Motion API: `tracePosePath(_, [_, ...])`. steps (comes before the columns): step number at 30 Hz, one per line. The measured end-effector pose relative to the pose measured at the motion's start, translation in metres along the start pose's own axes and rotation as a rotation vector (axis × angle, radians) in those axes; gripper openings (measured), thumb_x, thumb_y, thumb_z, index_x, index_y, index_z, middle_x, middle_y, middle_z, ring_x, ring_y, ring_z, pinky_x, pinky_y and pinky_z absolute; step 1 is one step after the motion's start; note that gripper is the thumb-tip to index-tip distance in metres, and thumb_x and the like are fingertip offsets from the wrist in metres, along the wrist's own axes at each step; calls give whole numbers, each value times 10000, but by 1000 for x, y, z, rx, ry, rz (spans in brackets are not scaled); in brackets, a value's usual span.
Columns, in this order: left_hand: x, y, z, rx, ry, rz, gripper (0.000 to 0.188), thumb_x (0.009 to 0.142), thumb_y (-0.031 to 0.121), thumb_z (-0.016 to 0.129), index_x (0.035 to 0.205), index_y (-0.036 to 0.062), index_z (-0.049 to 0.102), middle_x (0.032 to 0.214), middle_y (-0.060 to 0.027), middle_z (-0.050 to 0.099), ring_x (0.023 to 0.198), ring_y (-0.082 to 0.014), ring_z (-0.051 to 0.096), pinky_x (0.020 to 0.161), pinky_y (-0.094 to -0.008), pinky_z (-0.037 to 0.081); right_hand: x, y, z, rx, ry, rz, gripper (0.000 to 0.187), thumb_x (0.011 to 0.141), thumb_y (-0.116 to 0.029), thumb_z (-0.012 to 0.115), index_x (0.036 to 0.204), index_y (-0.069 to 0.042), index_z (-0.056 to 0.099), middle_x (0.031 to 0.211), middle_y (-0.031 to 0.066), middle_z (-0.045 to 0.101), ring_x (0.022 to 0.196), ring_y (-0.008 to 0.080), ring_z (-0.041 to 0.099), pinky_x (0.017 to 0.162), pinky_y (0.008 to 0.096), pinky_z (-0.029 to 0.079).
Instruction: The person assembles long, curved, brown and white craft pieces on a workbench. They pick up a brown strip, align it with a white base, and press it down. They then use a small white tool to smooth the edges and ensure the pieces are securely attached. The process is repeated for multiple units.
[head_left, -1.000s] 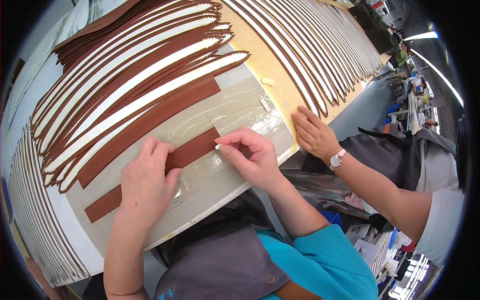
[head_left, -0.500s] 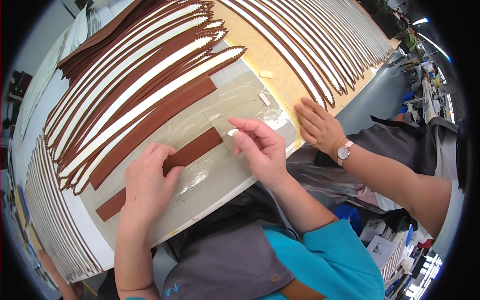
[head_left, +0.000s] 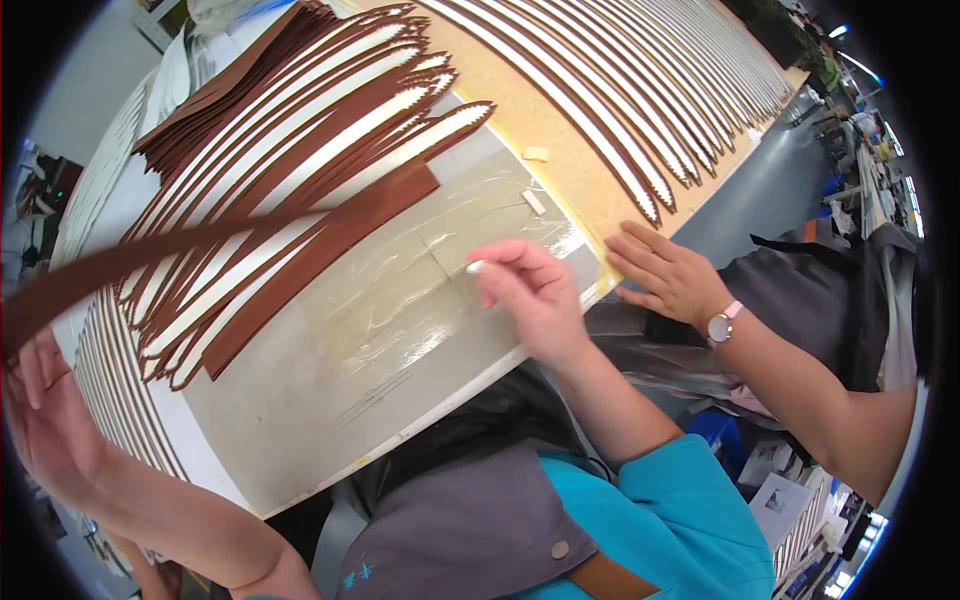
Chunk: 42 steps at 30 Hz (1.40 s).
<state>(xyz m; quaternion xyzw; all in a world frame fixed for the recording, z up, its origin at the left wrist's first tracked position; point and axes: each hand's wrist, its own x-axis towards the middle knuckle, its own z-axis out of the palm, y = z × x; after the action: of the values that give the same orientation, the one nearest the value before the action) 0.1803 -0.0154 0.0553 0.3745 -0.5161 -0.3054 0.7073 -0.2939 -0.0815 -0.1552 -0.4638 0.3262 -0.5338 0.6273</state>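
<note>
At the far left my left hand (head_left: 55, 425) is raised off the board, holding one end of a brown leather-like strip (head_left: 180, 240). Motion blurs that strip, which slants up to the right over the other strips; its grip is partly cut off by the picture's edge. My right hand (head_left: 535, 300) hovers over the glossy grey board (head_left: 285, 420), pinching a small white piece (head_left: 475, 267) between thumb and fingers. Another brown strip (head_left: 290, 295) lies along the board's far side, beside white-and-brown strips with zigzag ends (head_left: 400, 150).
A co-worker's hand (head_left: 670, 275) with a watch rests at the table's right edge. Many white-and-brown strips (head_left: 560, 110) lie in rows at the far right. A stack of brown strips (head_left: 230, 100) sits at the back left. Small pale blocks (head_left: 535, 154) lie near the board's right.
My left hand has lifted the brown strip off the board and swung it far to the left. The right hand stays nearly in place, still pinching the white piece.
</note>
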Motion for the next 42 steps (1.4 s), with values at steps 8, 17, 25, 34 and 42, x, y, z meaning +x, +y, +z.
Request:
tracePosePath(8, [-131,-83,67,-634,400,-381,227,1138,162,526,1290,18,615,1049,-81,680,884,-158,573,819,-300,513,11,-31,-47,428,135,-45,223,1062,-78,649,1261,11,696,1009,55,736,743,98,607,718,262,515])
tracePosePath(17, [-235,-96,77,-290,612,-711,240,1132,200,555,1289,31,619,1121,-97,752,900,-160,739,790,-292,623,9,-20,-26,45,17,214,150,1020,-38,700,1159,10,725,1017,59,747,853,96,661,778,247,530])
tracePosePath(25, [-227,-92,79,-148,572,-673,283,1134,203,547,1315,-9,600,1144,-147,761,950,-205,780,816,-318,656,4,-26,-3,-210,-245,227,110,1005,-8,705,1112,9,729,1209,89,734,1041,87,660,937,258,527])
tracePosePath(34, [-225,-92,81,-183,540,-670,281,1137,210,544,1294,-13,613,1159,-147,758,958,-223,781,844,-342,651,2,-32,0,-312,-276,260,75,980,-7,725,1054,-4,732,1385,129,682,1013,74,650,902,250,522])
tracePosePath(42, [-227,-99,82,-263,538,-686,268,1140,207,537,1269,-10,629,1143,-151,763,989,-263,788,852,-374,658,6,-35,4,-459,-292,259,76,967,-10,735,1043,-15,734,1422,134,674,860,37,612,788,220,504])
